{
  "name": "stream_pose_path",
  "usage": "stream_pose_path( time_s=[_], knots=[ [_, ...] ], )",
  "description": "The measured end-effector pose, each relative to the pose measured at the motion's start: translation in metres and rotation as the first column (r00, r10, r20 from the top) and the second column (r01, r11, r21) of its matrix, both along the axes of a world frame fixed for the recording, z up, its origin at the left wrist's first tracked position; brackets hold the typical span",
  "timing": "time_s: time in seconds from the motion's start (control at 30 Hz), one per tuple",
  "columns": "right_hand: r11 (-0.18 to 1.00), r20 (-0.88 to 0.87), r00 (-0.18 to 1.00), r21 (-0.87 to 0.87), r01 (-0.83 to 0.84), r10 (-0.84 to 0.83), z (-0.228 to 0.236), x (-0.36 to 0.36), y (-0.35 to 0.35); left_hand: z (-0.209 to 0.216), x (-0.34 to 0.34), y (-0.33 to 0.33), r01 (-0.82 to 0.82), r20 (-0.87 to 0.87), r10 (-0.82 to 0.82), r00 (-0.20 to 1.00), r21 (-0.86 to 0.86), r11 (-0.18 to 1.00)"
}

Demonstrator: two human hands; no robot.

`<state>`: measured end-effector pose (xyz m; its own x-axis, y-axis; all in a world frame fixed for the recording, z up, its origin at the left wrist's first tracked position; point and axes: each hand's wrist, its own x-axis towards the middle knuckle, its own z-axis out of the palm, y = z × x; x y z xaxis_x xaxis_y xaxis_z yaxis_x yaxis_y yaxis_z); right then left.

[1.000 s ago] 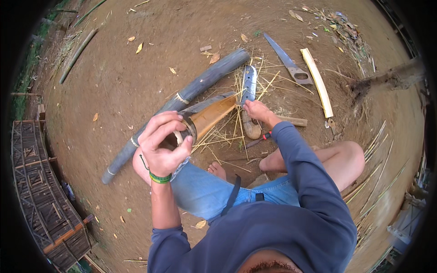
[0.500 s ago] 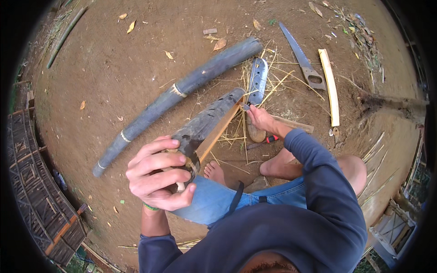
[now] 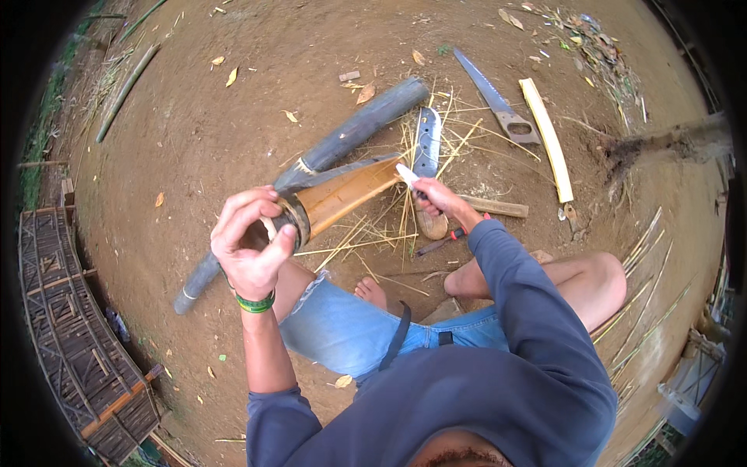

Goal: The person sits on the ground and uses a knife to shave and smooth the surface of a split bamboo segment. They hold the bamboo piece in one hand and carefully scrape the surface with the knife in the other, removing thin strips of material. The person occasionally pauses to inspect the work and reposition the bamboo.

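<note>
My left hand (image 3: 253, 237) grips the near end of a split bamboo piece (image 3: 342, 194), thumb and fingers around its rim. The bamboo's pale brown hollow faces up and toward me, and its dark outer wall shows along the far edge. At its far end, my right hand (image 3: 437, 198) is closed around a small knife (image 3: 406, 175), whose pale blade meets or lies close to the bamboo's edge. Just beyond that hand, a machete (image 3: 427, 144) with a row of holes in its blade lies on the ground, its wooden handle (image 3: 433, 223) pointing toward me.
A long dark bamboo pole (image 3: 366, 121) lies behind the held piece. To the right are a handsaw (image 3: 498, 101) and a pale split strip (image 3: 547, 140). Thin shavings (image 3: 401, 226) litter the ground, with a red-handled tool (image 3: 454, 236) near my foot. A slatted bamboo structure (image 3: 74, 327) stands left.
The split bamboo has been rolled so its hollow now faces up instead of its dark outside. My left hand turned with it, and the knife blade has come into clearer view.
</note>
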<state>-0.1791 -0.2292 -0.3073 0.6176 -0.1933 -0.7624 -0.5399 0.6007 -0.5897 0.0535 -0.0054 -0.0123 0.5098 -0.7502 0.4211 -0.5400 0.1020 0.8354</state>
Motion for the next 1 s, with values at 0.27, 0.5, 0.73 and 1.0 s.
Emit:
stream_pose_path(
  time_s=[0.27,0.5,0.73,1.0],
  knots=[
    [0.339,-0.216,0.951,-0.897,-0.283,0.223,0.017,-0.003,0.031,-0.002,-0.030,0.005,-0.175,-0.038,0.175,0.984,0.006,0.985],
    [0.242,-0.364,0.909,-0.881,-0.406,0.201,-0.018,0.000,0.039,0.001,-0.041,0.007,-0.138,-0.030,0.137,0.990,-0.004,0.990],
    [0.380,-0.489,0.872,-0.813,-0.441,-0.034,-0.022,0.003,0.009,0.012,-0.066,-0.018,-0.231,-0.057,0.231,0.971,0.011,0.973],
    [0.355,-0.137,0.979,-0.917,-0.182,0.149,0.008,-0.021,-0.019,0.009,-0.066,-0.008,-0.228,-0.002,0.228,0.974,0.031,0.973]
  ],
)
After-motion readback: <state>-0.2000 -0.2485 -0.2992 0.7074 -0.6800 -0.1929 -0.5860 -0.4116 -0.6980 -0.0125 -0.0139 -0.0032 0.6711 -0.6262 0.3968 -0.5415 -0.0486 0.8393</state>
